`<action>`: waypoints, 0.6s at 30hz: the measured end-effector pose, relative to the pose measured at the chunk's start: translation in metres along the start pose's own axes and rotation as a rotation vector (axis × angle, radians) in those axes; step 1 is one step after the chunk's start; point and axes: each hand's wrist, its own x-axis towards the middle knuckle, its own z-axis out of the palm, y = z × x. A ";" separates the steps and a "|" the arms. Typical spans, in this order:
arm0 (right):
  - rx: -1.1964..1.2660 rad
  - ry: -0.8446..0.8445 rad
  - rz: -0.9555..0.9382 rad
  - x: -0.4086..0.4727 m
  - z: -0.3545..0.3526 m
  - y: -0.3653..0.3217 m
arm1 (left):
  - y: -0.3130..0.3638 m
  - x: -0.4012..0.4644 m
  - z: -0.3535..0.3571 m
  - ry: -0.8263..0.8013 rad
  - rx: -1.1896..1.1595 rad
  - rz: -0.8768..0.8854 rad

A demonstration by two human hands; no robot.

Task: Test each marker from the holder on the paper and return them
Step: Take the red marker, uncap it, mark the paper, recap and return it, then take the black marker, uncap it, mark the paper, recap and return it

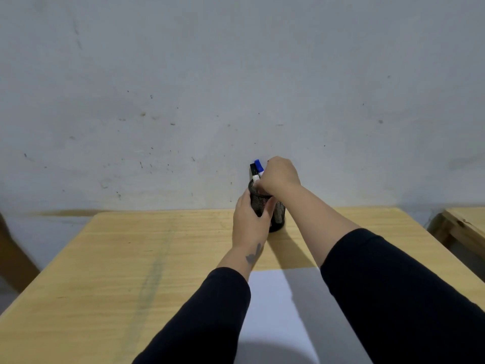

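Note:
A black mesh holder (278, 214) stands near the far edge of the wooden table (131, 258). My left hand (250, 222) is wrapped around its left side. A black-capped marker (253, 172) and a blue-capped marker (259, 166) stick up out of it. My right hand (279, 176) is over the holder's mouth, fingers closed around the markers' white barrels; which one it grips is hidden. A white sheet of paper (275, 311) lies on the table close to me, partly covered by my sleeves.
A grey marked wall (236, 88) rises right behind the table. Another wooden piece of furniture (462, 227) stands at the right, and a dark wooden shape (13, 258) at the left edge.

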 end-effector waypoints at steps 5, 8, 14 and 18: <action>0.063 -0.038 0.013 -0.002 0.002 -0.001 | 0.001 0.003 -0.003 -0.015 -0.012 -0.008; 0.205 0.035 -0.064 -0.007 -0.013 -0.005 | 0.005 0.002 -0.006 -0.037 0.035 0.002; 0.492 0.158 -0.217 -0.033 -0.070 -0.022 | 0.027 -0.002 -0.022 -0.005 0.038 0.030; 0.401 0.182 -0.302 -0.067 -0.092 -0.028 | 0.073 -0.015 -0.053 0.145 -0.020 0.190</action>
